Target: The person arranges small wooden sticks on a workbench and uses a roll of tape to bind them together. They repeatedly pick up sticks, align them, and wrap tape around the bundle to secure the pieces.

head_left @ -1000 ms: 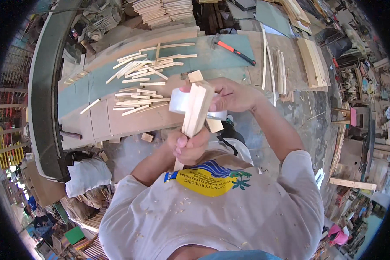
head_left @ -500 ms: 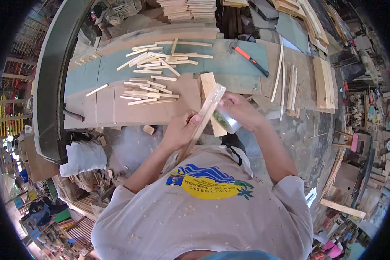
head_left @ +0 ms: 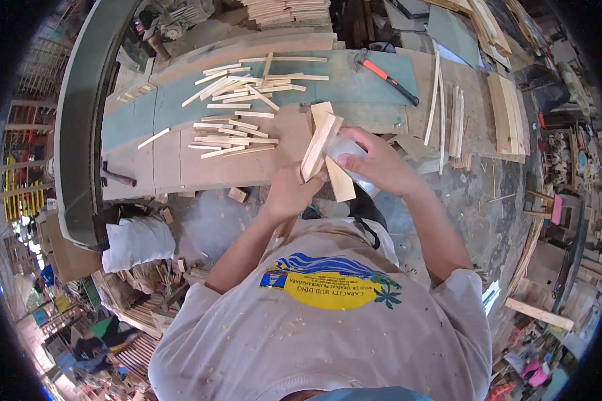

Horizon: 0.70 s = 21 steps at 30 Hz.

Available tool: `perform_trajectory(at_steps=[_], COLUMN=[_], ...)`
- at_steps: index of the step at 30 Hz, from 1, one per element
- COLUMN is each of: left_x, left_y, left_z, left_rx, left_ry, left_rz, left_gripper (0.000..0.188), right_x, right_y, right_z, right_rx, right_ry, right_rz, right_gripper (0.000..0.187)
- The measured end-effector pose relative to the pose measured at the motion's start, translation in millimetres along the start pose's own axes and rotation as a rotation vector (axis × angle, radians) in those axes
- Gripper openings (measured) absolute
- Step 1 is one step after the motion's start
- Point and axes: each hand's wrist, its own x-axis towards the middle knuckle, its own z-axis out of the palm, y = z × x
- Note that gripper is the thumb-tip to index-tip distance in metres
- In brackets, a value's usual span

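Note:
My left hand (head_left: 293,192) is closed around a long pale wood strip (head_left: 320,144), its far end pointing up and away over the near edge of the bench. The strip's lower part runs down past my wrist toward my shirt. My right hand (head_left: 376,162) grips a whitish, partly see-through container (head_left: 344,148) just right of the strip; its shape is blurred and half hidden by my fingers. Beneath both, a flat light board (head_left: 341,182) sticks out over the bench edge. Several short wood sticks (head_left: 237,138) lie in a loose pile left of my hands.
On the bench (head_left: 164,160), a second pile of sticks (head_left: 247,85) lies farther back. An orange-and-black hammer (head_left: 389,79) rests at the far right, near long thin strips (head_left: 433,103) and thicker planks (head_left: 506,117). A large grey machine part (head_left: 80,127) rises at left, above a white sack (head_left: 138,242).
The wood strip has been turned in my left hand, so another face shows. My right hand has shifted slightly right and the container has tilted, its green print out of sight.

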Motion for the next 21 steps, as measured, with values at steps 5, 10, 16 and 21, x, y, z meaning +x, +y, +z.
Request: perform_trajectory(at_steps=[5, 10, 16, 21], left_x=[-6.7, 13.6, 31.1, 27.1], left_y=[1.3, -22.8, -6.7, 4.2], left_z=[-3.8, 18.9, 6.7, 22.4], left_rx=[-0.703, -1.289, -0.264, 0.444], left_ry=[-0.556, -1.019, -0.203, 0.410], left_rz=[-0.139, -0.145, 0.085, 0.047], left_gripper=[0.021, 0.031, 0.049, 0.044], right_x=[3.7, 9.6, 29.3, 48.1], right_y=[14.4, 15.7, 20.7, -12.1], right_z=[-9.3, -18.9, -22.0, -5.2], right_rx=[0.301, 0.494, 0.268, -0.020], right_ry=[-0.180, -0.344, -0.137, -0.065], right_rz=[-0.102, -0.084, 0.030, 0.198], right_gripper=[0.070, 0.065, 0.056, 0.055])
